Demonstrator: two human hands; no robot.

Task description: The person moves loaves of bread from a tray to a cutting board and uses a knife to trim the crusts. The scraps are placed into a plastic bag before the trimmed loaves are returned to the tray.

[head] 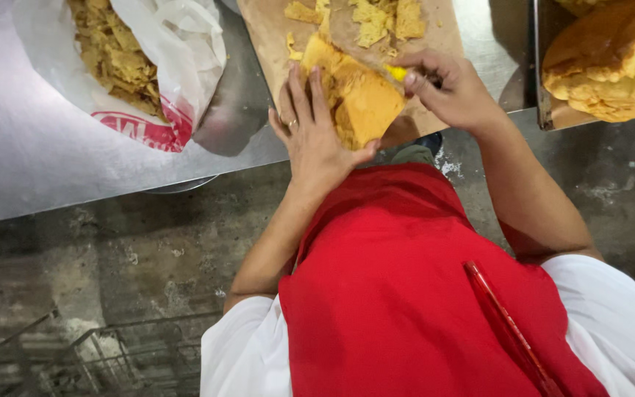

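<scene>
My left hand (314, 132) lies flat on an orange-yellow block of food (358, 99) and steadies it on a wooden cutting board (270, 37). A ring shows on one finger. My right hand (450, 88) grips a knife with a yellow handle (398, 72), its blade laid across the top of the block. Thin cut slices (376, 18) lie at the board's far end. I wear a red apron over a white shirt.
A white plastic bag (178, 51) filled with cut slices sits on the steel table (31, 147) at left. A tray (542, 73) with large orange blocks stands at right. Below are a concrete floor and a wire crate (112, 356).
</scene>
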